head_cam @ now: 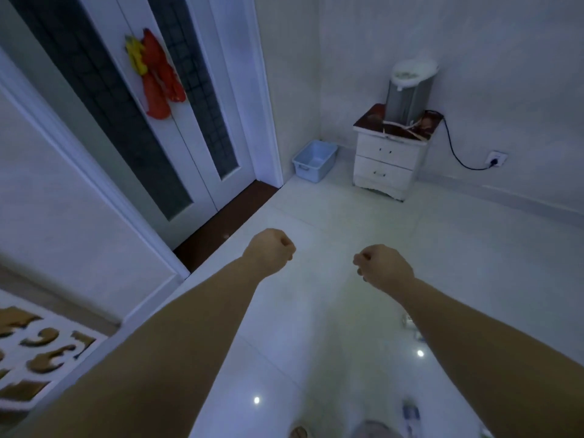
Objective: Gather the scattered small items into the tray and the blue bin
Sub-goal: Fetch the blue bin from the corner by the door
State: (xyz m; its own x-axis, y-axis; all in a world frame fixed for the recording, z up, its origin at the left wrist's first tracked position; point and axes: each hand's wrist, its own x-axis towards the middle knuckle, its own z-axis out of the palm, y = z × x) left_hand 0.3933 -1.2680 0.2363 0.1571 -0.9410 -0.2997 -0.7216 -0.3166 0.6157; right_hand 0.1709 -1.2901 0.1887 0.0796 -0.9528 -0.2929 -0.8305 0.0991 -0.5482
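Note:
The blue bin [315, 160] stands on the white floor in the far corner, between the door frame and a small white cabinet; it looks empty from here. Both my arms stretch forward over the floor. My left hand [271, 251] is curled into a fist and nothing shows in it. My right hand [384, 266] is also closed, knuckles up; whether it holds something small I cannot tell. A few small items [410, 324] lie on the floor by my right forearm, partly hidden. No tray is in view.
A white two-drawer cabinet [387, 162] carries a grey appliance [407, 96] with a cord to a wall socket [496, 159]. White glazed doors [189, 128] with red and yellow hangings stand left. A carved white panel [38, 352] is at lower left. My feet show at the bottom edge.

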